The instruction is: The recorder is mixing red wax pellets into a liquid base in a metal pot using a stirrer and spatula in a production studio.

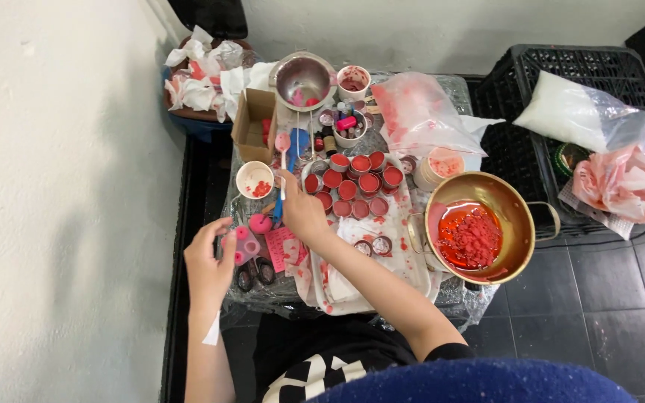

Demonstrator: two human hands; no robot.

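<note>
- The little spoon (283,145) is in our right hand (301,213). Its pink bowl points up toward the far edge of the tabletop (442,295), and its thin stick runs down into our fingers.
- The spoon sits just above the small white cup (254,180) with red stuff in it, near the left edge of the tabletop.
- We think we are at the scooping step: taking red stuff with the spoon, with the small red tins (352,185) packed together just to the right.
- The next move needs a slow, steady hand, so nothing drips on the plastic sheet (352,283).
- Our right hand is closed around the spoon's stick. The arm reaches across the tabletop from the near right side, with the wrist bent a bit to the left.
- Our left hand (207,261) is at the near left corner. It is curled on a small pink mold (246,245) and holds it.
- The gold bowl (518,224) with red bits stands by the right edge, well apart from both hands.
</note>
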